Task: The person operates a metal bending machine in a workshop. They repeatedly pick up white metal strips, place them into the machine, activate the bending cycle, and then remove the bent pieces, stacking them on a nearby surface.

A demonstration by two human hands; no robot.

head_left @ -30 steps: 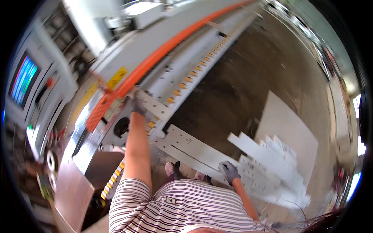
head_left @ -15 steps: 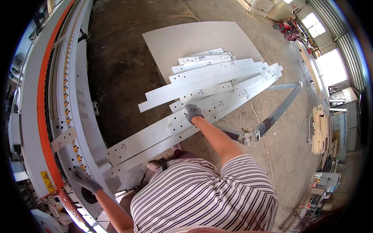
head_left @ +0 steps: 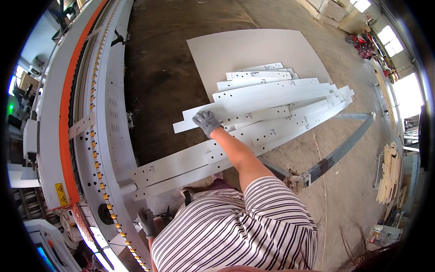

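Observation:
White boards with drilled holes lie in a fanned, overlapping pile. My right hand [head_left: 206, 123], in a grey glove, rests at the left end of a long white board [head_left: 267, 90], its fingers apart over the surface; the fingertips are hard to make out. Below that board, two long drilled boards [head_left: 181, 159] reach left to the machine's edge. My left hand [head_left: 146, 222], also gloved in grey, hangs low next to the machine [head_left: 118, 136] with its fingers loosely extended and nothing visible in it. A short drilled strip [head_left: 82, 126] lies across the machine's track.
The machine, with an orange band [head_left: 70, 113], runs along my left. A large beige sheet [head_left: 253, 47] lies under the pile's far side. To the right, a grey metal frame [head_left: 337, 152] juts out over the concrete floor. Stacked wood strips [head_left: 389, 174] stand farther right.
My right hand has moved left and away from me, from the nearer boards to the long board's left end. My left hand has come off the machine's edge and dropped closer to my body.

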